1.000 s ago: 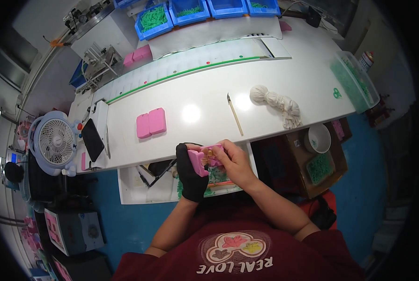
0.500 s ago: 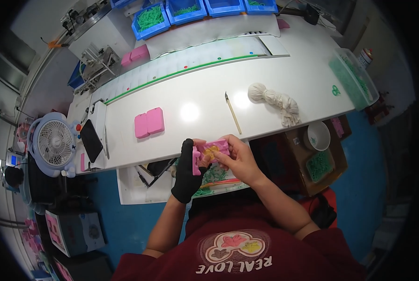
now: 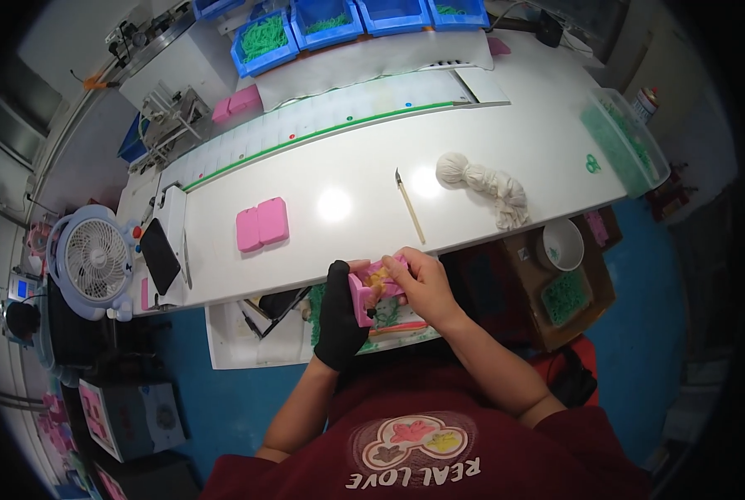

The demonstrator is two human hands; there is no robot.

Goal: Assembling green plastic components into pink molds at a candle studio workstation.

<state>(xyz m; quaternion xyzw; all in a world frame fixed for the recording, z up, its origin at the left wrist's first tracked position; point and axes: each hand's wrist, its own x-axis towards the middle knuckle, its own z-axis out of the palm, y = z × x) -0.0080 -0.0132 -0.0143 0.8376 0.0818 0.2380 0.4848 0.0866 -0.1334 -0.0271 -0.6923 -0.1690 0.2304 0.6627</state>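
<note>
Above the front edge of the table, both hands hold a soft pink mould (image 3: 361, 302) with a yellow piece (image 3: 377, 280) in its opening. My left hand (image 3: 339, 321), in a black glove with bare fingertips, wraps the mould's left side. At its right upper edge, my bare right hand (image 3: 425, 286) pinches the pink wall between thumb and fingers. The fingers partly cover the yellow piece, so its full shape is hidden. Beyond them on the white table (image 3: 339, 242) lie a pink two-part block (image 3: 262, 224), a thin-handled craft knife (image 3: 410, 208) and a bundled cream cloth (image 3: 482, 185).
Under the hands, an open drawer (image 3: 229, 346) holds green pieces. Blue bins (image 3: 264, 58) stand behind a slatted belt (image 3: 264, 137). A clear tub (image 3: 630, 154) is at right, a cardboard box (image 3: 522, 292) below it. The fan (image 3: 97, 260) and a dark tablet (image 3: 161, 255) are left.
My right thumb has moved off the yellow piece to the mould's upper edge. The mould sits slightly lower and more tilted. The belt's coloured dots have shifted left.
</note>
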